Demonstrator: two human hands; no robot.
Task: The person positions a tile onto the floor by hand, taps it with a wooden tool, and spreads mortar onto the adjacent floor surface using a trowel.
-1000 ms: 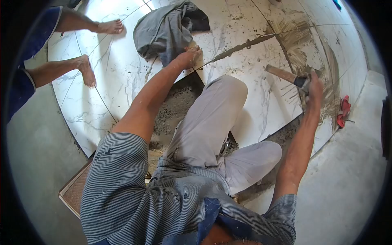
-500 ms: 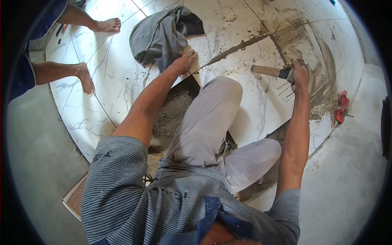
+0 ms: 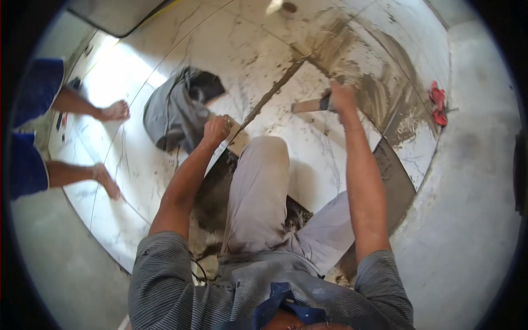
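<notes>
My right hand (image 3: 342,102) is wrapped round the dark head end of what looks like a hammer (image 3: 308,105). Its wooden handle points left, over a white marbled tile (image 3: 316,159). My left hand (image 3: 218,129) has its fingers curled beside a crumpled grey cloth (image 3: 175,107), near the tile's left corner; what they hold, if anything, is hidden. A mortar-filled gap (image 3: 272,96) runs along the tile's upper left edge. Wet grey mortar (image 3: 379,102) is smeared over the tiles beyond my right hand.
Another person's bare feet (image 3: 114,111) stand on the tiles at left. A red rag (image 3: 438,103) lies at right by the grey concrete (image 3: 467,148). Dark mortar bed (image 3: 212,192) shows beside my knee. A dark round object (image 3: 289,7) lies at the far edge.
My view has shifted, so the scene sits farther left and the feet lower. My left hand has gone from lying spread by the cloth to curled fingers. The hammer stays in my right hand.
</notes>
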